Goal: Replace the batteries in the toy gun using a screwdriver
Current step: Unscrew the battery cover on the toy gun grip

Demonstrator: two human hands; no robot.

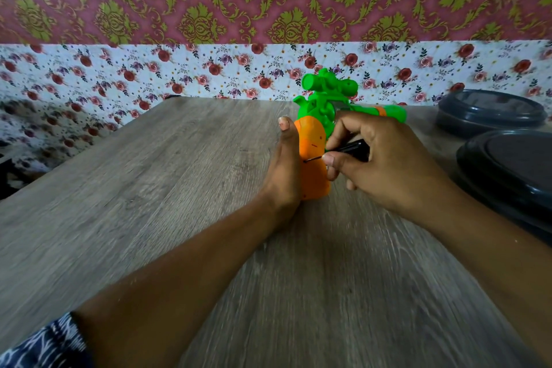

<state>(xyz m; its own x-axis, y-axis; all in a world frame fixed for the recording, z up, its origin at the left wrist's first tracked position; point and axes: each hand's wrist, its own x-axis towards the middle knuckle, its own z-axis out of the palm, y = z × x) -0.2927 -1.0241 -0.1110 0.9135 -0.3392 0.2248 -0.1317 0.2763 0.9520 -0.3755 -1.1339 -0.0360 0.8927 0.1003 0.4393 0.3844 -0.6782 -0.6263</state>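
A toy gun [321, 116] with a green body, a green scope and an orange grip stands on the wooden table [149, 203], grip end toward me. My left hand [283, 176] holds the orange grip from the left side, thumb pointing up along it. My right hand [385, 164] pinches a black-handled screwdriver [349, 149]. Its thin metal tip touches the side of the orange grip near the middle. Most of the handle is hidden in my right hand's fingers.
Two dark round containers with lids, one [490, 112] farther back and one [513, 176] nearer, sit at the table's right edge. A flowered wall runs close behind the table. Bare wood spreads to the left and in front of my arms.
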